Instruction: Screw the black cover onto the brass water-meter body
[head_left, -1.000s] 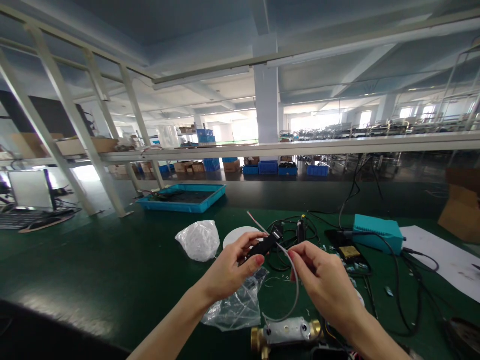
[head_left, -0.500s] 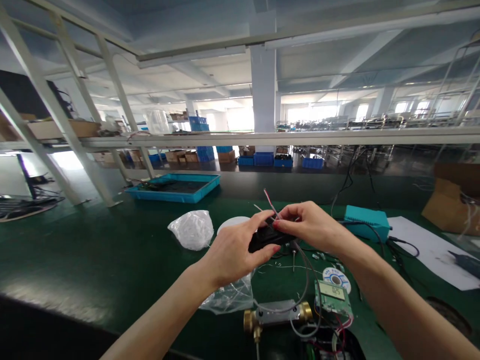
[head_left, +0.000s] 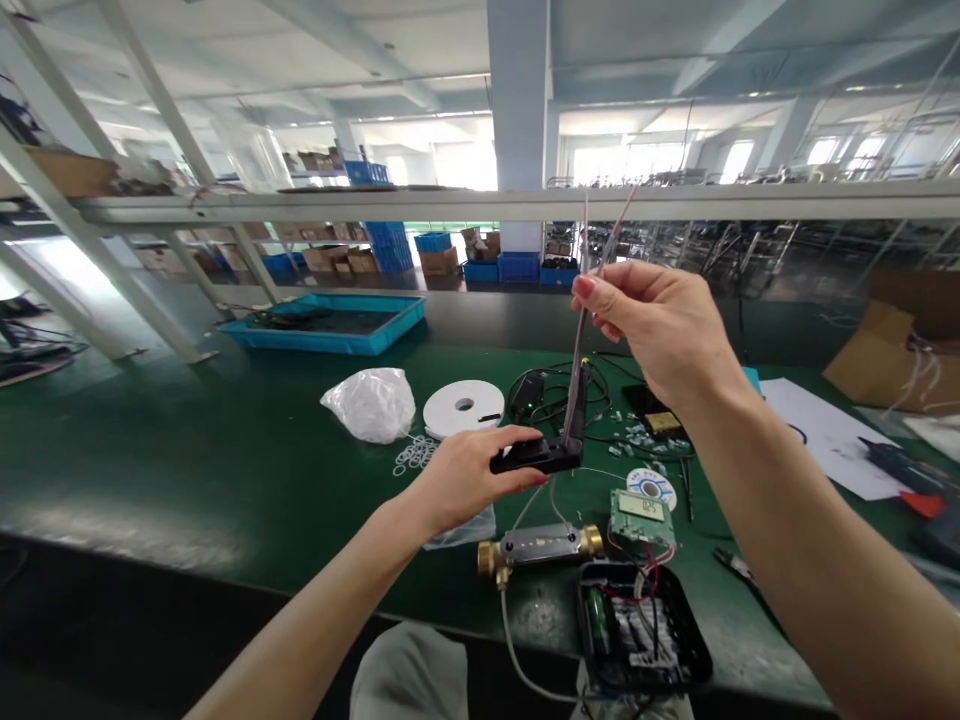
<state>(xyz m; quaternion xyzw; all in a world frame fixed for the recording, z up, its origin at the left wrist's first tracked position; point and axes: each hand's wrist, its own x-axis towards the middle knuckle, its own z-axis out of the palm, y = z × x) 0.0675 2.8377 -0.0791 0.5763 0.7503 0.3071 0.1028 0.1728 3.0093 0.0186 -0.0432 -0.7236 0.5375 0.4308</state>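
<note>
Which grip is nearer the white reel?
Left. The left grip, holding the black part, is just on the near side of the white reel; the right grip, pinching grey wires, is raised farther right.

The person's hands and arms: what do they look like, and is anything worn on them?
The left hand and right hand are ungloved, five-fingered human hands with glossy reddish polish on the thumbnails. The forearms show no sleeves or watch.

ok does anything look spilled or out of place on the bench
Mostly the small pale scraps strewn behind the blue-and-white spool, and the white rings lying loose by the lumpy plastic bag; both look scattered rather than contained, possibly spilled. No damage is evident on the black part in the left hand.
</note>
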